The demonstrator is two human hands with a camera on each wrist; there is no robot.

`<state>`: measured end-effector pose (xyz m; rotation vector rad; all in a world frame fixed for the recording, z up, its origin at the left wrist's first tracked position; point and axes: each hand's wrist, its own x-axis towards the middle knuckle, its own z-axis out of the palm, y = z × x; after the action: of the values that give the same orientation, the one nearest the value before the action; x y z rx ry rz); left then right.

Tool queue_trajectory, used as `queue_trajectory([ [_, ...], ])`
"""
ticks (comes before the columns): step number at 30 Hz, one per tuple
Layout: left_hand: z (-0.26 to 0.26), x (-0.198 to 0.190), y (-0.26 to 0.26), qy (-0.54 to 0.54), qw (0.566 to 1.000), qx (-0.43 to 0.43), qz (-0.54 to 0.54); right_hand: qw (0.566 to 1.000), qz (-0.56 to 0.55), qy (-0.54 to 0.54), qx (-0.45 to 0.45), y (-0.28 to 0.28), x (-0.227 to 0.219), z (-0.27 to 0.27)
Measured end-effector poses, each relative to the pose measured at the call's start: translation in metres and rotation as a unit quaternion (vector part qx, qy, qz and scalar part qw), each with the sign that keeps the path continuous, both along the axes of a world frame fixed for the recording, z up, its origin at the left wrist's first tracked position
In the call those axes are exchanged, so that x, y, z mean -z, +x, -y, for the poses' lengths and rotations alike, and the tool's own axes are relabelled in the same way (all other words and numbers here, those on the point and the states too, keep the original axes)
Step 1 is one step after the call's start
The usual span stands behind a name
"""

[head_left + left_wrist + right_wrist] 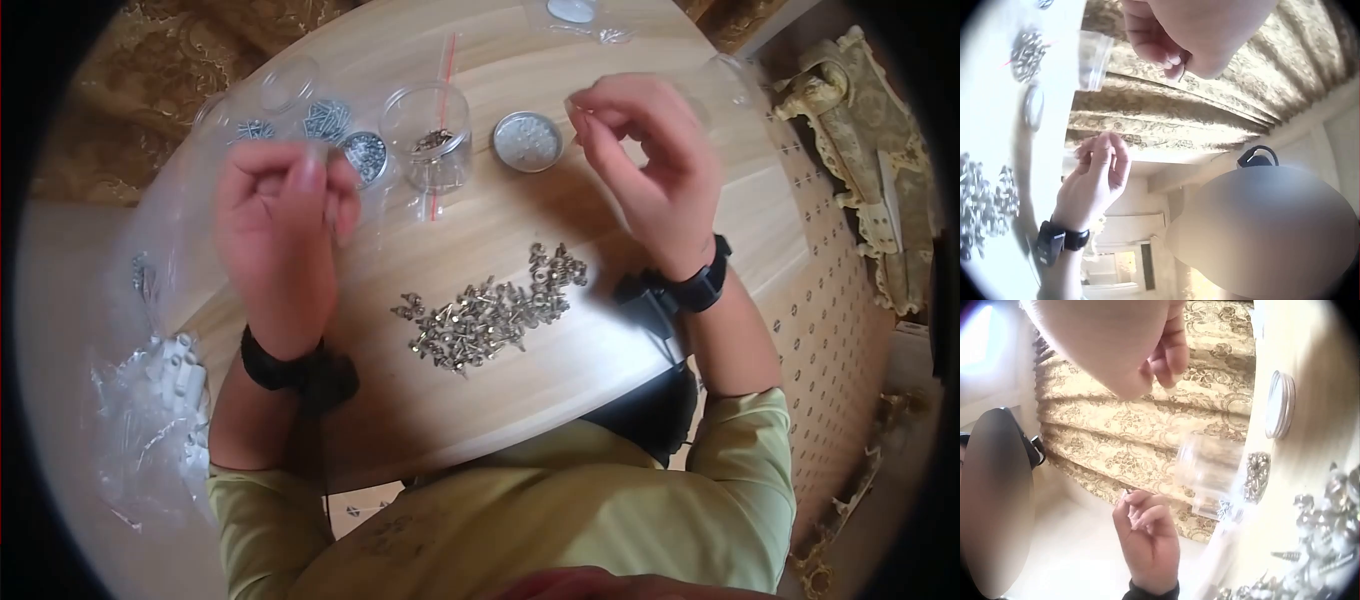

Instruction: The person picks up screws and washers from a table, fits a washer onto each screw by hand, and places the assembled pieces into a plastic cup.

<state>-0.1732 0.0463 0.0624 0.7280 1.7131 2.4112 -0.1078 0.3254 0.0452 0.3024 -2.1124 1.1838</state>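
Observation:
My left hand [285,235] is raised over the left of the table, blurred in the head view. In the left wrist view its thumb and fingertips pinch a small thin piece, like a screw [1184,70]. My right hand [655,150] is held up at the right with loosely bent fingers, and nothing shows between them. Below and between the hands lies a spread pile of brassy screws [480,325]. Beyond it stands a clear round jar [455,170] with some screws inside. A round metal-rimmed lid [527,142] holding small clear pieces lies near the right fingertips.
Behind the left hand are a small round tin of silvery pieces [368,160] and heaped silvery screws [326,120]. A clear bag of white tubes [180,375] lies at the lower left. Another clear container [572,10] stands at the far edge.

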Motion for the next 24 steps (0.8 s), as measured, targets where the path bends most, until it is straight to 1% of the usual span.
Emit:
queue_trajectory([
  [1, -0.002, -0.004, -0.004, -0.029, 0.997, -0.050, -0.047, 1.000, 0.003, -0.008, -0.001, -0.001, 0.000, 0.000],
  [2, -0.001, -0.004, -0.007, -0.036, 0.997, -0.054, -0.043, 0.999, 0.052, 0.013, 0.000, -0.002, 0.000, 0.001],
  [3, 0.000, -0.004, -0.012, -0.074, 0.994, -0.062, -0.043, 0.994, 0.101, 0.036, -0.002, -0.005, 0.001, 0.003],
  [4, 0.003, -0.002, -0.015, -0.110, 0.990, -0.073, -0.041, 0.994, 0.102, 0.029, -0.016, -0.009, 0.007, 0.008],
  [5, -0.001, -0.003, -0.016, -0.114, 0.989, -0.082, -0.035, 0.994, 0.106, 0.027, -0.026, -0.010, 0.009, 0.010],
  [7, -0.018, -0.005, -0.015, -0.151, 0.981, -0.057, -0.104, 0.973, 0.187, 0.110, -0.083, -0.008, 0.008, 0.002],
  [8, -0.016, -0.002, -0.014, -0.150, 0.982, -0.058, -0.100, 0.972, 0.191, 0.111, -0.084, -0.007, 0.008, 0.000],
  [10, -0.009, 0.008, -0.012, -0.140, 0.974, -0.062, -0.164, 0.939, 0.210, 0.130, -0.237, -0.005, 0.007, -0.005],
  [11, -0.005, 0.014, -0.012, -0.136, 0.976, -0.061, -0.160, 0.938, 0.215, 0.132, -0.236, -0.004, 0.005, -0.007],
  [13, 0.002, 0.025, -0.010, -0.107, 0.976, -0.025, -0.188, 0.895, 0.276, 0.089, -0.340, -0.003, 0.001, -0.010],
  [15, 0.003, 0.041, -0.002, -0.117, 0.973, -0.026, -0.198, 0.890, 0.278, 0.109, -0.344, -0.002, 0.001, -0.010],
  [17, 0.005, 0.047, 0.003, -0.130, 0.969, -0.028, -0.211, 0.867, 0.340, 0.157, -0.328, -0.002, 0.006, -0.011],
  [18, 0.006, 0.048, 0.005, -0.160, 0.964, 0.016, -0.213, 0.866, 0.342, 0.157, -0.328, -0.002, 0.008, -0.009],
  [19, 0.007, 0.049, 0.007, -0.190, 0.956, 0.060, -0.214, 0.881, 0.321, 0.157, -0.309, -0.001, 0.010, -0.005],
  [20, 0.007, 0.049, 0.009, -0.189, 0.957, 0.059, -0.212, 0.895, 0.299, 0.158, -0.291, -0.002, 0.011, -0.002],
  [21, 0.005, 0.049, 0.012, -0.212, 0.955, 0.087, -0.189, 0.894, 0.300, 0.159, -0.293, -0.002, 0.011, 0.000],
  [22, 0.004, 0.048, 0.014, -0.234, 0.951, 0.115, -0.165, 0.910, 0.264, 0.165, -0.274, -0.003, 0.011, 0.003],
  [23, 0.003, 0.044, 0.018, -0.234, 0.951, 0.113, -0.165, 0.925, 0.226, 0.171, -0.255, -0.004, 0.011, 0.005],
  [24, 0.002, 0.038, 0.022, -0.277, 0.944, 0.152, -0.096, 0.924, 0.225, 0.172, -0.259, -0.002, 0.010, 0.009],
])
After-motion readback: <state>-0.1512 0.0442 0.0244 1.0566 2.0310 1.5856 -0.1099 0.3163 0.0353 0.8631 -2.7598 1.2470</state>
